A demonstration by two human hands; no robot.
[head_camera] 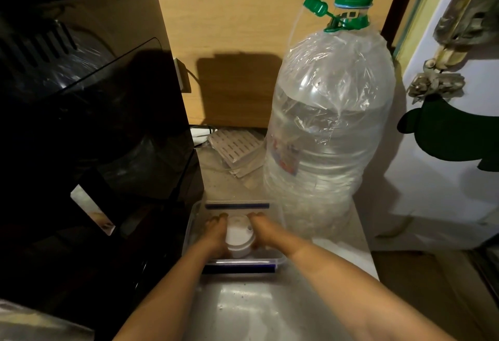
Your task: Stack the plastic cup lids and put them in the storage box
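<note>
A stack of white plastic cup lids (239,235) sits inside a clear storage box (278,216) with dark blue clasps on its near and far rims. My left hand (214,235) presses against the stack's left side. On the opposite side, my right hand (266,230) cups the stack, so both hands hold it between them within the box. How deep the stack reaches and the box floor are hidden by my hands.
A black appliance (89,130) fills the left, close to the box. A large clear water bottle with a green cap (332,124) stands behind the box on the right. A slotted white tray (237,149) lies at the back. The metal counter (243,308) extends toward me.
</note>
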